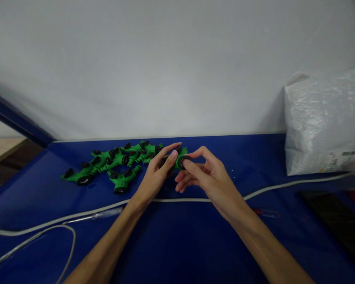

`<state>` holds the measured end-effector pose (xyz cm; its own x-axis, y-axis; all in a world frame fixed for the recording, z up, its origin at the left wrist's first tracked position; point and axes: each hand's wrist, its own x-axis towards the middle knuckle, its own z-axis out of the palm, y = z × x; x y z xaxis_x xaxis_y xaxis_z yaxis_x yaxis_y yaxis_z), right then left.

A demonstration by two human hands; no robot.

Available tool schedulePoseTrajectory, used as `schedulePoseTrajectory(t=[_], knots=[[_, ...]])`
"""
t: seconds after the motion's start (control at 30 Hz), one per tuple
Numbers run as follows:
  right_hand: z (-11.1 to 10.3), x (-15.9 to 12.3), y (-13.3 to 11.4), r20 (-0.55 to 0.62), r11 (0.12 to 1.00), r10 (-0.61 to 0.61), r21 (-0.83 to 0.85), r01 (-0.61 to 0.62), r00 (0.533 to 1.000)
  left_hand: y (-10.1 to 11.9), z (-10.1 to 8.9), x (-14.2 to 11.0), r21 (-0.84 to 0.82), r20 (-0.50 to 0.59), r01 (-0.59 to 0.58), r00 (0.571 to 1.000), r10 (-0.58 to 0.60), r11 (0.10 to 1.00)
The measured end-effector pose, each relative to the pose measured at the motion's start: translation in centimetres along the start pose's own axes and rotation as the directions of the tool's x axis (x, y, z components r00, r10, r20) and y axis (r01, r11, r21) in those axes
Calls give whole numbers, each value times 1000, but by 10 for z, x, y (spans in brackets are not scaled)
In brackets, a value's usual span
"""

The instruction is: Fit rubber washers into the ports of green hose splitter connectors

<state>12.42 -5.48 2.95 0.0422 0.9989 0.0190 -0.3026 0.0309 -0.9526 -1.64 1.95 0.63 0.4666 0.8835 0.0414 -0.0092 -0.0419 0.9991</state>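
Both my hands meet over the middle of the blue table (177,244), holding one green plastic fitting with a black ring (180,161) between them. My left hand (156,173) wraps its fingers over the fitting's left side. My right hand (207,175) pinches the black ring end with thumb and fingertips. A pile of several like green fittings with black knobs (115,163) lies just left of my hands, by the wall.
A white cable (77,215) runs across the table under my forearms and loops at the left. Two clear-handled screwdrivers (106,214) (266,213) lie near it. A large white plastic bag (325,122) stands at the right. A dark object (337,225) sits at the right edge.
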Motion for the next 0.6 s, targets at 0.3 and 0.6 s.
schedulePoseTrajectory(t=[0.3, 0.6], knots=[[0, -4, -3, 3, 998, 50, -24, -50, 999, 1, -3, 1, -23, 45, 20, 999, -19, 1000], [-3, -2, -1, 18, 998, 61, -30, -61, 998, 0, -4, -1, 19, 54, -35, 998, 34, 999]])
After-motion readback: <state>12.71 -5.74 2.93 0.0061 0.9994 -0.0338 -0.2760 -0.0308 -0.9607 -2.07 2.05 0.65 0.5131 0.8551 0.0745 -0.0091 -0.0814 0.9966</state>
